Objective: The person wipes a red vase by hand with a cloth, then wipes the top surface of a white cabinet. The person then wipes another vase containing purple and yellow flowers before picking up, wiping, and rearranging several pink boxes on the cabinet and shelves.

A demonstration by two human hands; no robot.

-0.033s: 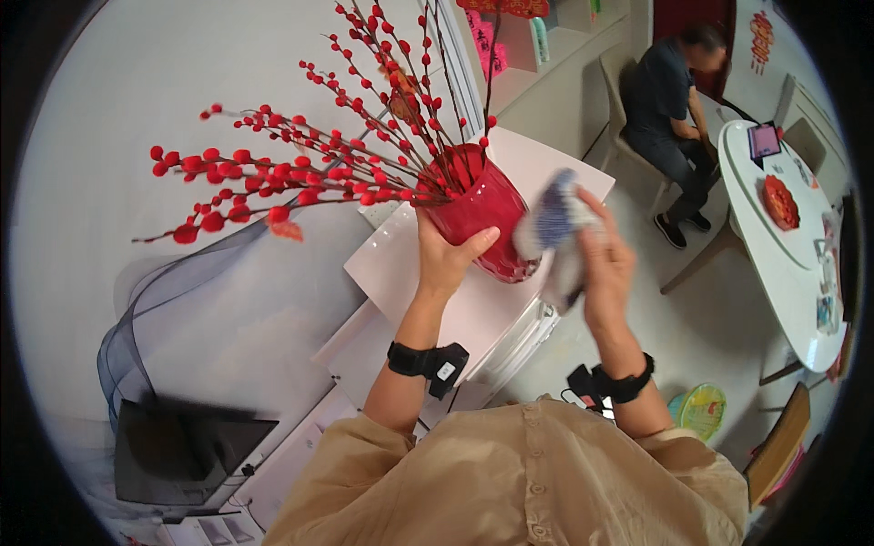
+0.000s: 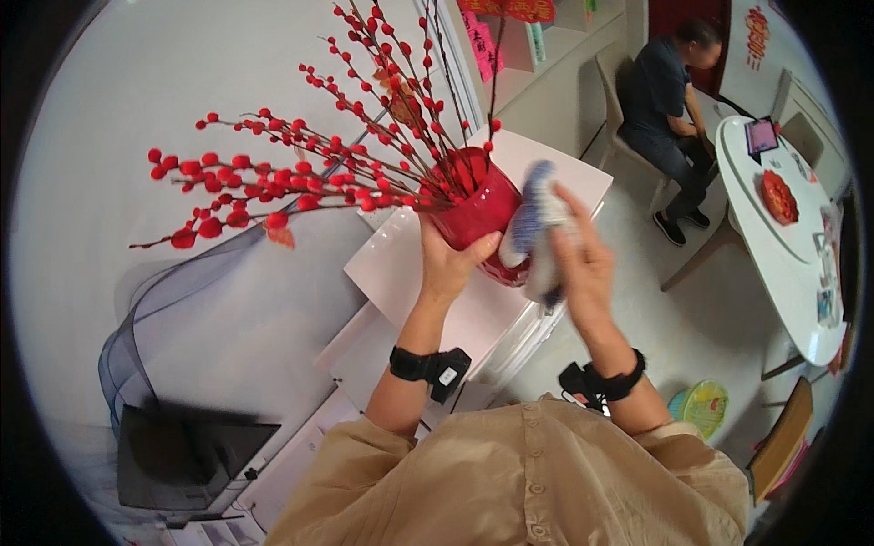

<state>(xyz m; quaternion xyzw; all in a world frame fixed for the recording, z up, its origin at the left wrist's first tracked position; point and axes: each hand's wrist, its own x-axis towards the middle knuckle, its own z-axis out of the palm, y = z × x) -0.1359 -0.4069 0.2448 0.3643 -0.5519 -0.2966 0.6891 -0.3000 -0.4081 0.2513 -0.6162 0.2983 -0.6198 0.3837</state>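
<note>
A glossy red vase [image 2: 480, 217] leans over the white cabinet top [image 2: 566, 170]; I cannot tell whether its base rests fully on it. Long stems with red berries [image 2: 300, 177] fan out of its mouth toward the left. My left hand [image 2: 446, 264] grips the near side of the vase, thumb across its front and the other fingers hidden behind. In my right hand [image 2: 587, 268] is a blue and white cloth [image 2: 537, 218], slightly blurred, which lies against the right side of the vase. Black straps circle both wrists.
A black screen [image 2: 187, 455] stands at lower left, near dark sheer fabric [image 2: 137, 314]. At right, a seated person [image 2: 669, 100] is beside a white table [image 2: 778, 296] bearing a red dish [image 2: 779, 197] and a tablet [image 2: 762, 136]. A yellow-green basket [image 2: 701, 407] stands on the floor.
My right hand has moved left with the cloth, bringing it onto the vase's side. The vase has shifted very slightly in my left hand.
</note>
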